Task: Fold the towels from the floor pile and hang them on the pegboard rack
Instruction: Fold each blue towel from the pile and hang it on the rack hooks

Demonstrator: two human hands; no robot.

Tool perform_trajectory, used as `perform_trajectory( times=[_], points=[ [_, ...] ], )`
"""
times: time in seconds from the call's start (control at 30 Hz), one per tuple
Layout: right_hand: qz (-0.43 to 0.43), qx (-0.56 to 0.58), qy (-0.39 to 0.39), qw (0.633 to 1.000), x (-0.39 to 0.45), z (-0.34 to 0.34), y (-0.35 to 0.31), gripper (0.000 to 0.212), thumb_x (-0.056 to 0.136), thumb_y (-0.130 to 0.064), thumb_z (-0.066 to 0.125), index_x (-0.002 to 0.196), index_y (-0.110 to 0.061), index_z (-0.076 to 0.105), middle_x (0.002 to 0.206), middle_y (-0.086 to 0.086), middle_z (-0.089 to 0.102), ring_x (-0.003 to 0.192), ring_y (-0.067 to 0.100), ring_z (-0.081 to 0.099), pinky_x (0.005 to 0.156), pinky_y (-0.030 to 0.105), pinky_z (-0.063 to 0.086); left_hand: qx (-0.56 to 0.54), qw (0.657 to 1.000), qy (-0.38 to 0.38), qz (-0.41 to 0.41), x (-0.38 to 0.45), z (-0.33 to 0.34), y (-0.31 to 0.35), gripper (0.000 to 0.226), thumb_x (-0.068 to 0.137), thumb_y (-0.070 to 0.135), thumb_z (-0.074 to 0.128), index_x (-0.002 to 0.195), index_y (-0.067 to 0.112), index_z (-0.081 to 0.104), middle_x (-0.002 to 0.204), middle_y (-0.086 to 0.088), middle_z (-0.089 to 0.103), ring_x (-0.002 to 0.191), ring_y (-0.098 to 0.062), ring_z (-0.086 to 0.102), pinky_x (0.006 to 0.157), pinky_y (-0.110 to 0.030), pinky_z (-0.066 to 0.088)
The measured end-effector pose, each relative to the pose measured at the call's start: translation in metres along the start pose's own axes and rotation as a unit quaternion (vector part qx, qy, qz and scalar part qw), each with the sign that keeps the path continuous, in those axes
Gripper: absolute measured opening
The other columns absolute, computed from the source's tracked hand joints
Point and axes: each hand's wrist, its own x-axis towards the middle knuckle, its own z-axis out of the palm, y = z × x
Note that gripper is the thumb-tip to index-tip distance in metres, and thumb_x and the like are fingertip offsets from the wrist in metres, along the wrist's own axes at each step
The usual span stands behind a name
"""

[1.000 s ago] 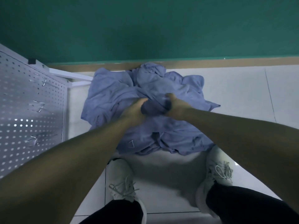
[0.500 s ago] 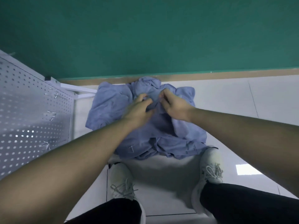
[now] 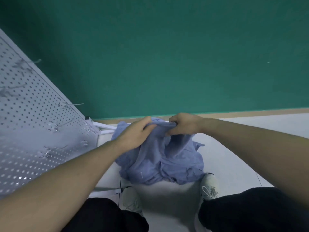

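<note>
Both hands, left hand (image 3: 136,131) and right hand (image 3: 182,124), are pinching a blue towel (image 3: 160,146) along its top edge, each grip curled tight, raising it off the floor pile (image 3: 175,171) beside the pegboard rack (image 3: 33,124), apparently seeking corners for folding.

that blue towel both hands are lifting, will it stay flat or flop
Likely flop: the blue towel sags in folds below the left hand and right hand. Probably light, since it rises on pinched grips. It may drag the pile along.
</note>
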Motion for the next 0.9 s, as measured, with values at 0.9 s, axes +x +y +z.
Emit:
perform_trajectory(
  times=[0.9],
  points=[
    [-0.163, 0.267, 0.277, 0.908, -0.248, -0.175, -0.129, 0.02, 0.094, -0.016, 0.058, 0.096, -0.026, 0.076, 0.102, -0.016, 0.074, 0.097, -0.001, 0.065, 0.086, 0.014, 0.051, -0.146, 0.987, 0.067, 0.01, -0.13, -0.173, 0.203, 0.025, 0.079, 0.027, 0.069, 0.079, 0.02, 0.045, 0.071, -0.002, 0.046, 0.069, -0.014, 0.041, 0.067, -0.033, 0.037]
  ],
)
